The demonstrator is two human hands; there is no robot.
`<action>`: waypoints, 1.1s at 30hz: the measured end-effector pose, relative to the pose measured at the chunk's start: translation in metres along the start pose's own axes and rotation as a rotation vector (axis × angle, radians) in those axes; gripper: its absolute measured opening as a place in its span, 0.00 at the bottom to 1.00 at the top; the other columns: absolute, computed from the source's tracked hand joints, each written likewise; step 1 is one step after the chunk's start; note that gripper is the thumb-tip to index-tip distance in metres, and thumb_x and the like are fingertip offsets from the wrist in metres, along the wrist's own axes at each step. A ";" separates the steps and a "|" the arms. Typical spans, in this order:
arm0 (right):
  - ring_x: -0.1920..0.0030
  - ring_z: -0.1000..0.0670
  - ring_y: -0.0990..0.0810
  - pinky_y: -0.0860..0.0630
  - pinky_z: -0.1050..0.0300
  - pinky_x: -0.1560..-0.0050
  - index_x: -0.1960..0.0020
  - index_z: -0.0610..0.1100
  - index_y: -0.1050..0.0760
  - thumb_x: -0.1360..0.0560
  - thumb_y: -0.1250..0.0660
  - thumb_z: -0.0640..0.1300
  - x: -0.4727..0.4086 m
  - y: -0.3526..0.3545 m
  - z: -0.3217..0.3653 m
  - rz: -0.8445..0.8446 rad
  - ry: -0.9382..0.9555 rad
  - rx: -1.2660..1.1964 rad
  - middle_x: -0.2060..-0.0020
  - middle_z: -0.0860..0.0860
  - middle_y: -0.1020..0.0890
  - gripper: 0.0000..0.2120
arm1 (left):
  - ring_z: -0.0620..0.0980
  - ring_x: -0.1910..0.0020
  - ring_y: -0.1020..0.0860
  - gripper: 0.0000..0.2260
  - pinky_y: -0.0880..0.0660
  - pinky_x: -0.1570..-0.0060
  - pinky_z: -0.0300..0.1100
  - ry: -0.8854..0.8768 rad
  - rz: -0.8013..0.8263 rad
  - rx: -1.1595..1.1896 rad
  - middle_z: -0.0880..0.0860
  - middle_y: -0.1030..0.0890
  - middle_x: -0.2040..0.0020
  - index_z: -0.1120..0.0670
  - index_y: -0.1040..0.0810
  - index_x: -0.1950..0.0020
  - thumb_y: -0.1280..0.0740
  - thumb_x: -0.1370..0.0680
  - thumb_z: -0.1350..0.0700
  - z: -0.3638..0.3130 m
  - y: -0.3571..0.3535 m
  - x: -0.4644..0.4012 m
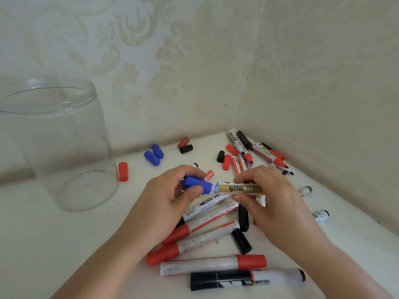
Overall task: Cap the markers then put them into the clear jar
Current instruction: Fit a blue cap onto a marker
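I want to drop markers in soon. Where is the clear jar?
In the head view the clear jar stands upright at the far left, by the wall, left of a loose red cap.

Left hand [170, 197] presses blue cap [197, 184] onto gold marker [239, 188].

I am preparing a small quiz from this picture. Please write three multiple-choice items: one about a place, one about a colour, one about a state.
1. Where does the jar stand?
A. left of the hands
B. right of the hands
C. between the hands

2. What colour is the cap in the left hand?
A. red
B. black
C. blue

3. What is inside the jar?
A. many markers
B. nothing
C. loose caps

Answers:
1 A, since the jar stands at the left edge of the view.
2 C, since the left hand pinches a blue cap at the tip of the gold marker held by the right hand.
3 B, since its clear bottom shows bare.
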State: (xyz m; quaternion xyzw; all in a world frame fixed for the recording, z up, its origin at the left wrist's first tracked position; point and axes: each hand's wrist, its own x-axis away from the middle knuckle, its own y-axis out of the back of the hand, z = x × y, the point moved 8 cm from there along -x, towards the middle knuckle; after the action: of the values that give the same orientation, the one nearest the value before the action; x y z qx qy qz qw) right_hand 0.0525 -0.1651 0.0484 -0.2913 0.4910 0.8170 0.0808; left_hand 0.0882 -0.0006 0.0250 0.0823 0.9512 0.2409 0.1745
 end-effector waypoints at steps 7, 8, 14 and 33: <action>0.54 0.58 0.26 0.32 0.72 0.56 0.50 0.52 0.20 0.30 0.29 0.47 -0.001 0.003 -0.006 0.031 -0.072 -0.087 0.59 0.59 0.20 0.08 | 0.33 0.59 0.27 0.08 0.35 0.59 0.23 -0.118 0.042 -0.178 0.36 0.23 0.60 0.45 0.25 0.46 0.41 0.23 0.49 -0.011 -0.002 0.002; 0.53 0.58 0.26 0.32 0.74 0.55 0.50 0.53 0.20 0.30 0.29 0.48 -0.001 0.002 -0.008 0.043 -0.103 -0.113 0.58 0.59 0.20 0.09 | 0.36 0.63 0.27 0.06 0.34 0.61 0.25 -0.111 0.031 -0.144 0.37 0.23 0.63 0.44 0.26 0.49 0.39 0.24 0.50 -0.011 -0.001 0.002; 0.51 0.61 0.26 0.33 0.75 0.56 0.50 0.53 0.19 0.30 0.30 0.49 -0.001 0.003 -0.011 0.065 -0.151 -0.201 0.59 0.63 0.21 0.10 | 0.41 0.58 0.24 0.08 0.30 0.58 0.28 -0.110 0.045 -0.136 0.39 0.21 0.58 0.40 0.26 0.52 0.34 0.26 0.53 -0.007 -0.001 0.002; 0.51 0.62 0.26 0.32 0.74 0.51 0.49 0.51 0.19 0.31 0.35 0.55 -0.002 0.000 -0.001 0.106 -0.025 -0.163 0.59 0.67 0.24 0.14 | 0.32 0.54 0.27 0.11 0.34 0.53 0.23 -0.221 0.152 -0.296 0.31 0.27 0.57 0.44 0.24 0.43 0.38 0.24 0.48 -0.013 -0.012 0.005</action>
State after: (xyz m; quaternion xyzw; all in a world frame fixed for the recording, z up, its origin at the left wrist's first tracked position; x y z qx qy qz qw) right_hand 0.0542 -0.1655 0.0497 -0.2606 0.4363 0.8610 0.0196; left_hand 0.0777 -0.0157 0.0287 0.1533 0.8715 0.3799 0.2694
